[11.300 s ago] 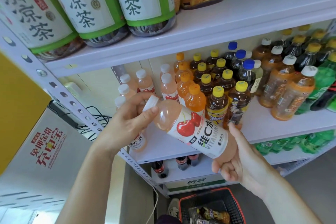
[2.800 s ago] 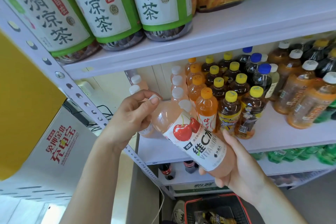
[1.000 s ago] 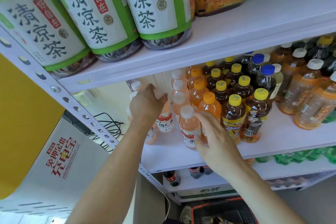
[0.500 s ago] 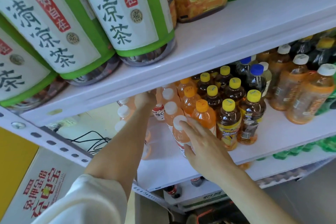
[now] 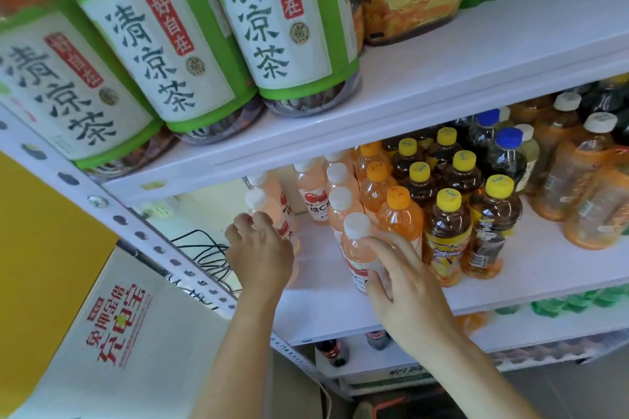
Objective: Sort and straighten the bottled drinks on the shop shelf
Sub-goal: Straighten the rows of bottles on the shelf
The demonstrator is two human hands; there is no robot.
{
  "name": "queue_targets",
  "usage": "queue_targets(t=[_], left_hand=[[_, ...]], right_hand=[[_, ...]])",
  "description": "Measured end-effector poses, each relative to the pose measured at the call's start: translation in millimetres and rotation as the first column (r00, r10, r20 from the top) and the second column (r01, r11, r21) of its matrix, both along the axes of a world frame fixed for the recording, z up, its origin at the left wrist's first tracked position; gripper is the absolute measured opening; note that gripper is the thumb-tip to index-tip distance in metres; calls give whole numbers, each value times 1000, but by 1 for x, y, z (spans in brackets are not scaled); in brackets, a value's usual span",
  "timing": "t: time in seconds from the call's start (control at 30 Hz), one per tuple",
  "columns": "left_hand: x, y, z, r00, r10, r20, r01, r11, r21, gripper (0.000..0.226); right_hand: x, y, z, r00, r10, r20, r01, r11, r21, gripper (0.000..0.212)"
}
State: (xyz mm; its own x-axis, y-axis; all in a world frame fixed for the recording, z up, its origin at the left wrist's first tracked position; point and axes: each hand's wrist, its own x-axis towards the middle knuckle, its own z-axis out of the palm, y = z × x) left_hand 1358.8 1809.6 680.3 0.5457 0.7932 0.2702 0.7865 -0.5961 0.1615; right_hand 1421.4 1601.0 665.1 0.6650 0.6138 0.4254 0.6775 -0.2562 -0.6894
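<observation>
Near the left end of the middle shelf [image 5: 544,269], the pale pink vitamin-water bottles [image 5: 316,194] stand in two short rows running back from the front edge. The right hand [image 5: 405,286] wraps round the front bottle [image 5: 355,245] of the right-hand row, thumb across its shoulder. That bottle touches the orange-capped bottle [image 5: 401,221] beside it. The left hand [image 5: 260,255] curls its fingers over the left-row bottle [image 5: 289,235], which is mostly hidden behind the hand. The step looks like squaring up these two front bottles. To do it well, keep each base flat, slide rather than lift, turn the cherry label outward, and narrow the gap between the rows without nudging the bottles behind.
</observation>
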Motion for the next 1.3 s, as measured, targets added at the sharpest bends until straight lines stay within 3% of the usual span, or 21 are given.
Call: queue_targets(t=[0.1, 0.33, 0.47, 0.57, 0.67, 0.8, 0.9, 1.0, 1.07, 1.13, 1.3], left_hand=[[-3, 11, -10, 990, -40, -132, 47, 998, 49, 47], [-7, 20, -5, 984, -122, -130, 129, 990, 53, 42], [-7, 3, 4, 976, -199, -85, 193, 978, -75, 32], [-13, -17, 9, 953, -284, -108, 277, 958, -72, 32], [-26, -33, 20, 961, -262, -83, 262, 965, -7, 31], [-39, -53, 47, 960, -277, 45, 275, 960, 47, 31], [-41, -67, 68, 929, -317, 192, 329, 944, -34, 36], [-41, -73, 79, 892, -344, 294, 381, 921, -76, 40], [-40, -73, 83, 874, -348, 339, 400, 911, -97, 41], [-39, -71, 84, 859, -327, 394, 412, 898, -153, 36], [-29, -70, 89, 754, -264, 602, 517, 803, -295, 25]], right_hand=[[-4, -4, -2, 999, 21, -30, -20, 999, 40, 42], [-12, -14, -8, 986, 50, -157, -44, 998, 37, 40], [-13, -16, -13, 975, 47, -219, -42, 999, 27, 40], [-11, -17, -17, 924, 60, -377, -57, 998, 18, 45], [-5, -19, -20, 751, 94, -653, -86, 995, 44, 42], [1, -27, -22, 344, 140, -929, -67, 990, 124, 36], [2, -34, -30, 73, 186, -980, -38, 982, 184, 43], [0, -38, -31, -128, 280, -951, -92, 952, 292, 54], [-1, -39, -25, -203, 340, -918, -91, 927, 364, 61], [-1, -42, -23, -218, 383, -898, -85, 909, 408, 65], [-5, -52, -14, -136, 510, -849, -21, 856, 517, 65]])
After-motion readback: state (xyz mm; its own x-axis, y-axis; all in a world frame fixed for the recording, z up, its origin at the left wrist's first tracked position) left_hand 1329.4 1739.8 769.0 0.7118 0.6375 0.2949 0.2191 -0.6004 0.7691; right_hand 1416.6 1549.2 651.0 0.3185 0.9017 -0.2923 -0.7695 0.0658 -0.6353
